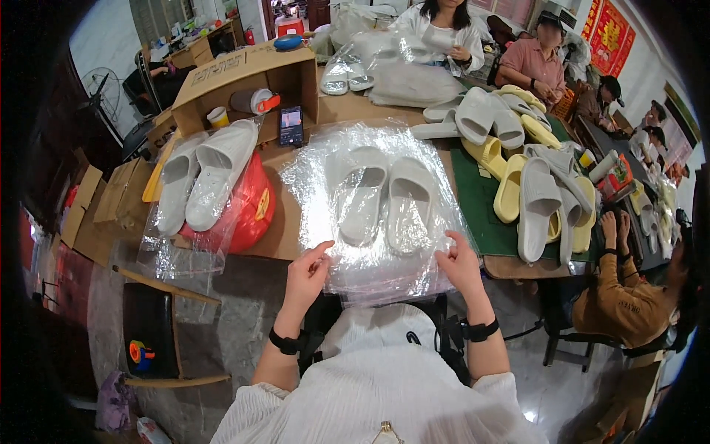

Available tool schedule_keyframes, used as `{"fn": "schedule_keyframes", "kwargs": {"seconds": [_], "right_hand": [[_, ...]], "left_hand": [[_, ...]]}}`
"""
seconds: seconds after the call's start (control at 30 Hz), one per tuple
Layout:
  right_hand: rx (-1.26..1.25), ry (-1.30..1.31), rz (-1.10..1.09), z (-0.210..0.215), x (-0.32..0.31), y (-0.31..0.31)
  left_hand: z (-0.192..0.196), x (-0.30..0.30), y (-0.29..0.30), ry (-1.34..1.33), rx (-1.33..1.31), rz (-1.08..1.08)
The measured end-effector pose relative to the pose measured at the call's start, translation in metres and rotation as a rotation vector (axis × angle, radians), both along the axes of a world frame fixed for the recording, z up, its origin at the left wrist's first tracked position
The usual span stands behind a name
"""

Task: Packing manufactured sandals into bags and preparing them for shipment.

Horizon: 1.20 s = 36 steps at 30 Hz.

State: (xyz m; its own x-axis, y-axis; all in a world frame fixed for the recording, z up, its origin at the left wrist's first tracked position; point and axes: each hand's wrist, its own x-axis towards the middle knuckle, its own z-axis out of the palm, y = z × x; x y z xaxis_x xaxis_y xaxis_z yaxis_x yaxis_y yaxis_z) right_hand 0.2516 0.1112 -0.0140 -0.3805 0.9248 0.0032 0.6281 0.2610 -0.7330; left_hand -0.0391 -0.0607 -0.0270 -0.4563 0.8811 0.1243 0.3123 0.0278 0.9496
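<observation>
two white slippers (200, 174) in a clear bag lie at the far left on a red bucket (251, 211); next, the left hand (307, 277) pinches the near edge of a clear plastic bag (370, 214) (a pale slipper pair (384, 200) inside) on the table (288, 222), the right hand (458, 263) pinching its other corner, loose slippers (532, 192) beyond

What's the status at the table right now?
Left hand and right hand pinch the clear bag near edge. Pale slippers inside. Nothing in the way.
</observation>
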Motion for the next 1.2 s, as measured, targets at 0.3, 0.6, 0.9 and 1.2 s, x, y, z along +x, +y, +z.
{"fn": "schedule_keyframes", "kwargs": {"seconds": [0.3,0.6,0.9,1.2], "right_hand": [[-0.219,0.544,0.073,-0.013,0.029,-0.003],[0.378,0.099,0.257,0.019,0.028,-0.022],[0.428,0.337,0.178,0.014,0.019,-0.012],[0.187,0.395,-0.085,-0.023,0.007,0.013]], "left_hand": [[0.001,-0.013,-0.009,-0.037,0.035,-0.149],[0.008,-0.031,-0.025,0.618,0.082,-0.08],[0.009,-0.014,-0.006,0.539,0.246,-0.181],[-0.014,-0.01,0.039,0.226,0.024,0.205]]}}
